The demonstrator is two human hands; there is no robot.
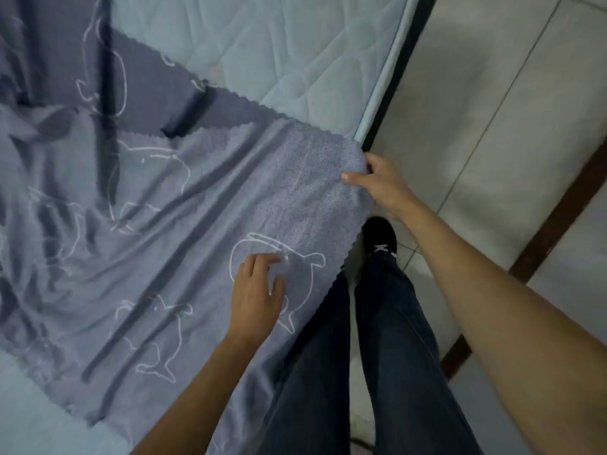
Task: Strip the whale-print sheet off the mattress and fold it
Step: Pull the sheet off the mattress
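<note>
right hand (377,185) pinches the whale-print sheet (184,208) at its corner by the mattress (279,44) edge; left hand (258,293) lies relaxed, fingers loose, on the rumpled sheet.

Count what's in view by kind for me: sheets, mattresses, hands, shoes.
whale-print sheet: 1
mattress: 1
hands: 2, the left hand open over the sheet, the right hand pinching its corner
black shoe: 1
Total: 5
</note>
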